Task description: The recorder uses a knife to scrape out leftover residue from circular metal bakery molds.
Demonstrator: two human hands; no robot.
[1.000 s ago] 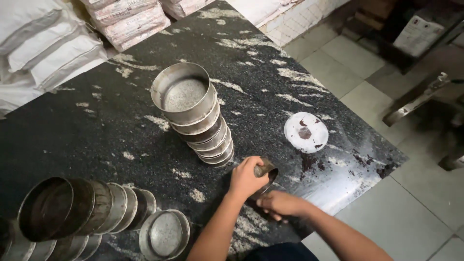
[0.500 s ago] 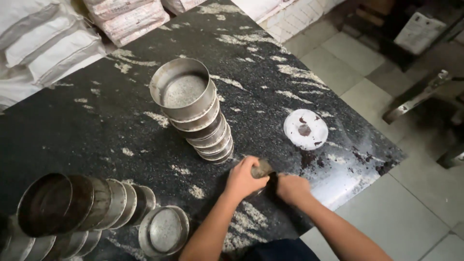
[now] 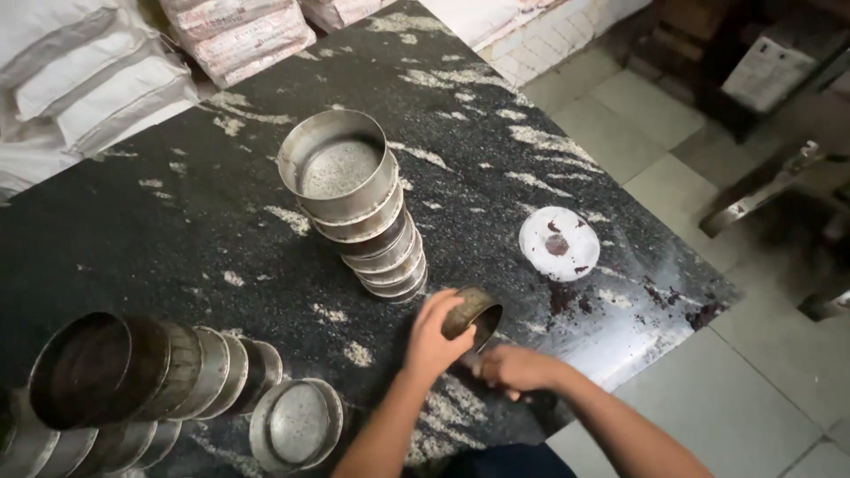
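A: Quick rundown, what's in the hands?

B: Left hand [image 3: 436, 341] has a small round metal tin [image 3: 474, 313], fingers curled over its near rim and side, gripping it. Tin is tilted, open mouth facing up and to the right, lifted a bit off the black speckled countertop [image 3: 159, 257].

A: Right hand?

B: Right hand [image 3: 513, 367] sits just below and right of the tin, fingers folded in toward the left hand's fingertips. Looks closed, but can't tell if it's pinching anything; the grip side is hidden. Can't tell if it touches the tin either.

A: What's near the fingers?

B: Straight beyond the left fingers, close by: tall stack of round tins [image 3: 359, 208], biggest on top, leaning toward the camera. Off to the right of both hands, apart from them: white disc [image 3: 559, 243] w/ dark red-brown smears, plus more dark smears on the counter btwn it and the edge.

A: And left side?

B: Left of the left wrist: single shallow tin [image 3: 296, 423] lying flat, open side up. Further left, a row of nested tins on their side [image 3: 133, 372], mouths toward the camera. Well beyond all that, at the far counter edge: white sacks [image 3: 97, 80]. Tiled floor [image 3: 761, 381] is to the right of the right forearm.
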